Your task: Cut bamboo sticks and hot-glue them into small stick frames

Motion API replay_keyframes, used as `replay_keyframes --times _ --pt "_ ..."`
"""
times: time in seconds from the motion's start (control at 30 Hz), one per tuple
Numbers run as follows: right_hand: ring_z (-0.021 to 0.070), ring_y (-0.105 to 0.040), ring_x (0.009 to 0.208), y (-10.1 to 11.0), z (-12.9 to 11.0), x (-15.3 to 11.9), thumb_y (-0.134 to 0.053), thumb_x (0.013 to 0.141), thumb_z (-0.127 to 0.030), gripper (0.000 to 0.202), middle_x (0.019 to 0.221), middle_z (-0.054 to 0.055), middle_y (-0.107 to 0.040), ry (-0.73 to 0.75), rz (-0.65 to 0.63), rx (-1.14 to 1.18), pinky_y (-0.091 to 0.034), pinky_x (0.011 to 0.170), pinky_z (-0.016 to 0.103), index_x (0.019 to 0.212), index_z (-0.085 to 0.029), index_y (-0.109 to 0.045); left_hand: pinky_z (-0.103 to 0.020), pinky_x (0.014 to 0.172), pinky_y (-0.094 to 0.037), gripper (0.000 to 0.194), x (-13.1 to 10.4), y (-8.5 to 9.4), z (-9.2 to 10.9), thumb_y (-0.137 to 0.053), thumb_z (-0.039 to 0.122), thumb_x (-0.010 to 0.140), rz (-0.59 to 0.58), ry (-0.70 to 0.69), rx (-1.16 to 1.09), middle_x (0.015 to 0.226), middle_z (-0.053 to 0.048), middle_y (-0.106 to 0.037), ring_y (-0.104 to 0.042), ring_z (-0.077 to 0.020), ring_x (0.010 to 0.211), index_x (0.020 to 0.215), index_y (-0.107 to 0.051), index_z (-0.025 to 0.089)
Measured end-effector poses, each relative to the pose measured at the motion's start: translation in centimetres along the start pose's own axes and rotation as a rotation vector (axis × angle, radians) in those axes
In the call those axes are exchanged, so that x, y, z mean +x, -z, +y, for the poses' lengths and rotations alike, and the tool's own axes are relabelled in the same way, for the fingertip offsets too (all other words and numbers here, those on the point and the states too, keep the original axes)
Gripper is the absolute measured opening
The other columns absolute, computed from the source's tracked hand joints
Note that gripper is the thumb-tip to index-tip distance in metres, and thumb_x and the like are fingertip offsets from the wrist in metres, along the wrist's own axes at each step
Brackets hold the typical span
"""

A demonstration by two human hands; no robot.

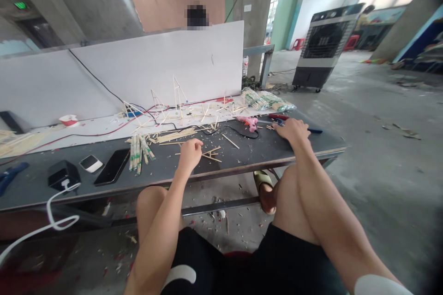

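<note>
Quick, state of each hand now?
Left hand: curled by the A-shaped stick frame; grip can't be told.
Right hand: at the blue-handled tool; grip can't be told.

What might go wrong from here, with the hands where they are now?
The right hand is close to the pink glue gun; if its nozzle is hot, which I can't tell, a brush could burn.

The small stick frame lies beside the left hand, near the table's front edge; a bump might knock it off.

The white cable hangs over that edge, so a snag could drag the black box down.
</note>
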State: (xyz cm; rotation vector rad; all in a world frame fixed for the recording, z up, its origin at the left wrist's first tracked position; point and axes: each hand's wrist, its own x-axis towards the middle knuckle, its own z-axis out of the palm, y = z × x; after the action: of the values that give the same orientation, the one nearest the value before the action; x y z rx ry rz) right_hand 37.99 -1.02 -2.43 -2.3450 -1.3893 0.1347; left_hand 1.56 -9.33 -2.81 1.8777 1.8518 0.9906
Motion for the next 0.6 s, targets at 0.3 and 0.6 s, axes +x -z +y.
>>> replay_keyframes --times 0.3,0.6 --pt "0.0409 -0.052 0.122 -1.7 2.4 1.2 -0.072 0.078 -0.041 0.054 0.129 0.028 -0.057 -0.083 -0.031 -0.133 -0.045 0.095 0.050 0.121 -0.007 -0.068 -0.031 0.088 -0.049 0.033 0.4 -1.0 -0.8 -0.041 0.014 0.094 -0.146 -0.113 0.423 0.106 -0.014 -0.073 -0.068 -0.0251 0.099 0.099 -0.074 0.013" --pt "0.0297 -0.068 0.088 -4.2 -4.7 -0.8 -0.050 0.088 -0.061 0.053 0.081 0.016 -0.073 0.348 -0.200 0.218 -0.047 0.081 0.033 0.077 -0.015 -0.075 -0.031 0.074 -0.048 0.018 0.1 -1.4 -1.0 -0.063 0.024 0.087 -0.201 -0.129 0.420 0.085 -0.011 -0.075 -0.068 -0.0255 0.082 0.086 -0.081 0.020"
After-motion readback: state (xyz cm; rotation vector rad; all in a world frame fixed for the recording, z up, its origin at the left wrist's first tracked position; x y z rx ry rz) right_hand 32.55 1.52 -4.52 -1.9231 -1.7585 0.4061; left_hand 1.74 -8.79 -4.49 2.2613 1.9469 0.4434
